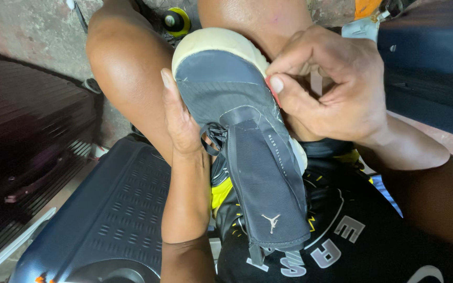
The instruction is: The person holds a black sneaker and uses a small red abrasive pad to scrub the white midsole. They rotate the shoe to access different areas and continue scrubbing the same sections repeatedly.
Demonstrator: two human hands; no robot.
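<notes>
The grey shoe [242, 141] lies on the lap between the knees, toe far. The left hand [182, 123] grips its left side, and the right hand [336, 89] pinches the sole edge [226, 42]. I think a firm left grip keeps the edge steady.

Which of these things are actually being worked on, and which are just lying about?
In hand: grey shoe, gripped by the left hand; right hand pinching its edge by the cream sole.

Lying about: dark blue suitcase, yellow-and-black round object.
</notes>
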